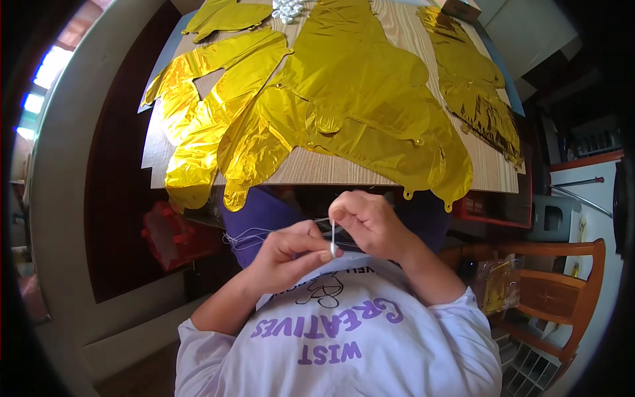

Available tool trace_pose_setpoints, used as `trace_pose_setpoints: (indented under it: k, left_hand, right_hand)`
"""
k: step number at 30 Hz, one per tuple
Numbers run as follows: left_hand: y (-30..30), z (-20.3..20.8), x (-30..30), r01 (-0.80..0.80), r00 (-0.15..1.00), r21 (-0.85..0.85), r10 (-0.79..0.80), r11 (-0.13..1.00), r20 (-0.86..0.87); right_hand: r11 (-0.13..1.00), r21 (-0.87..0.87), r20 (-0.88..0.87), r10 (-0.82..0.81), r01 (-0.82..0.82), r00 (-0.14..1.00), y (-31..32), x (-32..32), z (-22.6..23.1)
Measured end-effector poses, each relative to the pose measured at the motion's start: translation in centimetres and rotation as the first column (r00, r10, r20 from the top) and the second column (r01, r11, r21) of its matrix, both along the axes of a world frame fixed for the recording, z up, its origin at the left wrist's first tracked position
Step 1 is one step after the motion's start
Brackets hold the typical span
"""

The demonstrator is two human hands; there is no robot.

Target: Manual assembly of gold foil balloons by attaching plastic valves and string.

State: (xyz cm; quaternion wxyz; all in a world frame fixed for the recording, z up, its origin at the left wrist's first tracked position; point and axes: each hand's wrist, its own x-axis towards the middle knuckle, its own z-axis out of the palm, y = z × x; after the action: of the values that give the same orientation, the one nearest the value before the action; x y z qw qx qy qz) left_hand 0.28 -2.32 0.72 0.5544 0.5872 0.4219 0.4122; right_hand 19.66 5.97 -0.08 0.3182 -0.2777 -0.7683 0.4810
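In front of my chest, over my lap, my left hand point(286, 255) pinches the lower part of a thin white string point(333, 233). My right hand point(374, 226) is just above and to the right, its thumb and forefinger closed on the upper part. The short stretch between my hands is pulled upright. Loose pale strands point(248, 235) trail left from my hands across my purple-clad lap. Flat gold foil balloons point(357, 86) lie on the wood-grain table point(311, 171) beyond my hands, some hanging over its near edge.
A cluster of small white pieces point(286, 9) sits at the table's far side. More folded gold foil point(466, 86) lies along the right. Below the table at left is a red crate point(169, 235). To my right stands a wooden chair point(589, 284) with a clear plastic bag point(499, 286) beside it.
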Motion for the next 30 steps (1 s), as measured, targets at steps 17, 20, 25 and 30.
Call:
trace_pose_setpoints:
  k: [17, 20, 25, 30]
  left_hand:
    - [0.0, -1.1, 0.3, -0.002, 0.999, -0.012, 0.001, 1.0, -0.048]
    - [0.2, 0.3, 0.2, -0.059, 0.958, -0.148, 0.097, 0.987, 0.269]
    - [0.6, -1.7, -0.3, -0.076, 0.992, 0.095, 0.085, 0.993, -0.089]
    - [0.5, 0.4, 0.1, -0.042, 0.886, -0.228, 0.142, 0.973, 0.441]
  right_hand:
    - [0.952, -0.307, -0.11, -0.022, -0.013, 0.994, -0.5, 1.5, 2.2]
    - [0.986, -0.024, -0.006, 0.163, -0.163, 0.987, -1.1, 0.4, -0.4]
    - [0.968, -0.141, -0.163, 0.186, -0.209, 0.969, -1.2, 1.1, 2.6]
    - [0.965, -0.017, 0.077, 0.262, -0.262, 0.962, -1.6, 0.4, -0.9]
